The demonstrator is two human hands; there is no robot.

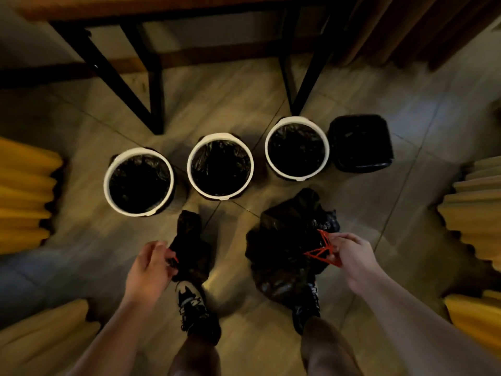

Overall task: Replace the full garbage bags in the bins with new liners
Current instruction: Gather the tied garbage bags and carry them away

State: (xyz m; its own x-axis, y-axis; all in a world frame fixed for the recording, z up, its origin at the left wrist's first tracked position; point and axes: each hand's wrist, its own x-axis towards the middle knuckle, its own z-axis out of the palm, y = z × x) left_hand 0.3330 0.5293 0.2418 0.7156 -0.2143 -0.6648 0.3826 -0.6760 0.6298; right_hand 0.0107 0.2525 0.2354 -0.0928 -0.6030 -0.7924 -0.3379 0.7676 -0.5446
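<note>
A grey tiled floor [244, 104] is seen from above, with a wooden table on black metal legs [151, 104] at the far side. On the right, near the feet, a large crumpled black plastic garbage bag [282, 267] is slumped on the floor. It is glossy and creased, its long axis runs near to far, and its gathered mouth is turned to the right.

Beyond it, four bins are lined up left to right, each fitted with a black liner: a left white-rimmed round bin [105, 183], a middle white-rimmed round bin [189, 166], a right white-rimmed round bin [267, 147] and a square black bin [386, 139] at the far right.

A smaller black plastic garbage bag [189, 240] is stretched near to far on the left, its narrow end pointed at the left round bin.

The smaller bag's near end is gripped by the left hand [149, 270], fingers curled round it. The large bag's red drawstring loops [321, 251] are pinched and drawn taut by the right hand [352, 256].
</note>
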